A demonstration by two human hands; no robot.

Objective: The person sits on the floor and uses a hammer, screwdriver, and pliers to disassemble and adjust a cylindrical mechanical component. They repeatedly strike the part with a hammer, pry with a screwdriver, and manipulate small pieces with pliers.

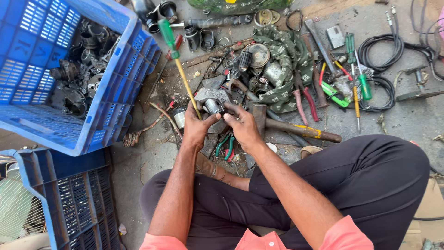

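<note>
Two hands [221, 124] on metal part [212, 104], hammer [286, 126] beside, blue crate [111, 92] left

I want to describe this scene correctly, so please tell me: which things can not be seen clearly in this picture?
Head view only:
- The small grey metal part: its underside is covered by the left hand and right hand.
- The screwdriver: its tip is hidden behind the left hand's fingers.
- The hammer: partly covered by the right hand.
- Parts inside the blue crate: dark, too tangled to identify.

pkg: green plastic bag [238, 5] – top edge, ctr | labels/signs/screens – none seen
</note>
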